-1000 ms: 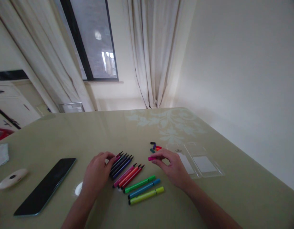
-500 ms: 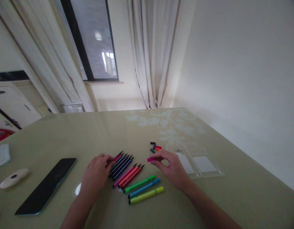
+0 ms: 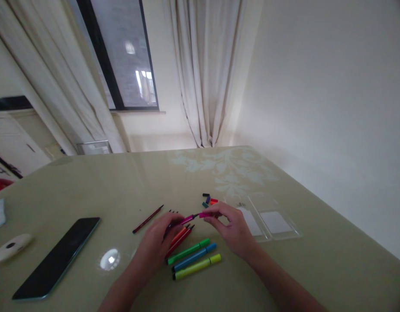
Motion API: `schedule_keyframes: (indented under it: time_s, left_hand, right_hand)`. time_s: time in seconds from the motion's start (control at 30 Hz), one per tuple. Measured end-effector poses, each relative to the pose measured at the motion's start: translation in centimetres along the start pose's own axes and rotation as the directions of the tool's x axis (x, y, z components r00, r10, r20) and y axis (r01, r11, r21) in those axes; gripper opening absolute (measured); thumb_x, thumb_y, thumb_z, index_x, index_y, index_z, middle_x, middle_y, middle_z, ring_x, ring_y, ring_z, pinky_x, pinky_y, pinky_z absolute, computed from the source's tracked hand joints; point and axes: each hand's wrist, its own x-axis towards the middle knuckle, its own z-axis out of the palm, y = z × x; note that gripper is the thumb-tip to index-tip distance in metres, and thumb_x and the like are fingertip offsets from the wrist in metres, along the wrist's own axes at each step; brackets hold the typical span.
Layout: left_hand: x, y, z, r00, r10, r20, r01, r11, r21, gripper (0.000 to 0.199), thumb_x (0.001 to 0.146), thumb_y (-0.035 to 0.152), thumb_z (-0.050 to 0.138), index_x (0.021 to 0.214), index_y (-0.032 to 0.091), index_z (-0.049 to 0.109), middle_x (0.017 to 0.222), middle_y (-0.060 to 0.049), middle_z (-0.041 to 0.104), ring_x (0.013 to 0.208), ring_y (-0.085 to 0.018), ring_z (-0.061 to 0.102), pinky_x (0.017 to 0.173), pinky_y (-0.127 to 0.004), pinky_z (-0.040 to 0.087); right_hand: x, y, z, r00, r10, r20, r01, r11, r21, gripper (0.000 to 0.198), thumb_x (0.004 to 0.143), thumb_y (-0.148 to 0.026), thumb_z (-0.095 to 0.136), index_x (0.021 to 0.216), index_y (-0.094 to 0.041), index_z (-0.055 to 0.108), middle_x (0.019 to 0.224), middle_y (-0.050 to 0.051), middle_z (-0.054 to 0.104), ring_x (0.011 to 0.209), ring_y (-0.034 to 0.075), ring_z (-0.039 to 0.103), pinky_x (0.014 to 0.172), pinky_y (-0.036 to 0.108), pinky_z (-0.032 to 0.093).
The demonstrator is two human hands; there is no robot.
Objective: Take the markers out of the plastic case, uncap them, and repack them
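My left hand (image 3: 158, 236) is closed around an uncapped magenta felt-tip pen (image 3: 188, 219), its tip pointing right. My right hand (image 3: 234, 223) pinches a magenta cap (image 3: 204, 215) between thumb and fingertips, right at the pen's tip. Whether the two touch, I cannot tell. Under and beside the left hand lie uncapped red and orange pens (image 3: 180, 242), along with dark ones mostly hidden by it. A dark red uncapped pen (image 3: 148, 219) rests alone to the left. Nearer me are capped green (image 3: 188, 251), blue (image 3: 194, 258) and yellow-green pens (image 3: 196, 266).
Several loose caps (image 3: 207, 200) lie beyond my right hand. Clear plastic cases (image 3: 274, 223) with white inserts are at the right. A black phone or tablet (image 3: 57, 258) and a white oval object (image 3: 12, 248) occupy the table's left side.
My left hand let go of the dark red pen, moved right and picked up the magenta pen, bringing its tip to the cap. My right hand kept the cap nearly in place.
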Motion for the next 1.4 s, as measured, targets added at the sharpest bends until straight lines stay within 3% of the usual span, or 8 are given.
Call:
schedule_keyframes:
  time_s: [0.4,0.67,0.87,0.93,1.03,1.1,1.23,1.4]
  left_hand:
    - [-0.2,0.8,0.2,0.999,0.04,0.016,-0.039,0.997,-0.063,0.022,0.099,0.034,0.052,0.106,0.025,0.071,0.099,-0.004,0.072,0.092,-0.02,0.067,0.082,-0.031,0.053]
    - [-0.5,1.4,0.8,0.998,0.061,-0.019,-0.061,0.997,-0.05,0.022,0.099,0.035,0.056,0.1,0.027,0.076,0.09,-0.002,0.073,0.082,-0.018,0.066,0.073,-0.026,0.05]
    - [-0.4,1.3,0.5,0.996,0.039,0.075,-0.039,0.999,-0.01,0.022,0.1,0.038,0.055,0.106,0.028,0.074,0.094,-0.001,0.074,0.084,-0.018,0.067,0.075,-0.027,0.05]
    - [-0.4,1.1,0.2,0.993,0.018,0.116,-0.023,0.999,0.035,0.024,0.099,0.041,0.055,0.107,0.028,0.074,0.095,-0.002,0.074,0.083,-0.019,0.067,0.075,-0.028,0.049]
    - [-0.7,1.0,-0.1,0.987,0.012,0.158,-0.03,0.994,0.109,0.023,0.098,0.042,0.057,0.104,0.027,0.073,0.097,-0.004,0.074,0.087,-0.021,0.066,0.078,-0.031,0.05]
    - [-0.9,1.2,0.1,0.983,0.036,0.178,-0.062,0.988,0.144,0.02,0.096,0.039,0.059,0.102,0.026,0.073,0.098,-0.005,0.073,0.091,-0.022,0.065,0.082,-0.033,0.049]
    - [-1.2,1.8,0.7,0.962,0.085,0.259,-0.133,0.976,0.174,0.015,0.092,0.039,0.064,0.093,0.026,0.073,0.093,-0.004,0.071,0.093,-0.023,0.063,0.086,-0.034,0.047]
    - [-0.6,1.1,0.1,0.973,-0.011,0.23,-0.032,0.982,0.185,0.024,0.096,0.041,0.058,0.088,0.024,0.072,0.093,-0.005,0.069,0.091,-0.022,0.064,0.082,-0.033,0.046]
  right_hand:
    - [-0.1,0.1,0.0,0.999,-0.015,0.042,0.015,1.0,-0.001,0.012,0.091,-0.036,0.075,0.097,-0.026,0.08,0.089,0.003,0.078,0.083,0.019,0.071,0.079,0.032,0.055]
    - [-0.3,0.0,0.1,0.995,0.066,0.076,-0.071,0.995,0.064,0.011,0.088,-0.036,0.077,0.09,-0.026,0.081,0.083,0.002,0.078,0.077,0.017,0.07,0.077,0.03,0.054]
    - [0.1,0.7,-0.3,0.981,0.113,0.156,-0.115,0.993,0.008,0.015,0.089,-0.039,0.076,0.092,-0.025,0.081,0.084,0.002,0.077,0.079,0.018,0.07,0.071,0.028,0.053]
    - [0.4,1.3,-0.9,0.983,0.13,0.134,-0.129,0.992,-0.018,0.019,0.093,-0.039,0.07,0.098,-0.024,0.08,0.09,0.004,0.078,0.084,0.019,0.071,0.074,0.03,0.054]
    - [0.8,2.5,-1.8,0.991,0.13,-0.012,-0.131,0.982,-0.136,0.022,0.099,-0.035,0.06,0.105,-0.022,0.077,0.099,0.006,0.077,0.09,0.021,0.071,0.081,0.032,0.054]
    - [0.9,3.3,-2.2,0.992,0.107,-0.06,-0.12,0.939,-0.322,0.022,0.101,-0.029,0.056,0.105,-0.021,0.076,0.1,0.007,0.076,0.093,0.021,0.068,0.085,0.033,0.052]
    - [0.9,4.2,-1.7,0.994,0.107,0.024,-0.062,0.729,-0.682,0.022,0.101,-0.021,0.054,0.107,-0.022,0.075,0.107,0.008,0.071,0.102,0.024,0.062,0.092,0.036,0.046]
    - [1.2,4.5,-0.7,0.983,0.171,0.073,-0.031,0.538,-0.842,0.025,0.102,-0.02,0.052,0.112,-0.022,0.074,0.119,0.01,0.069,0.108,0.026,0.059,0.092,0.038,0.044]
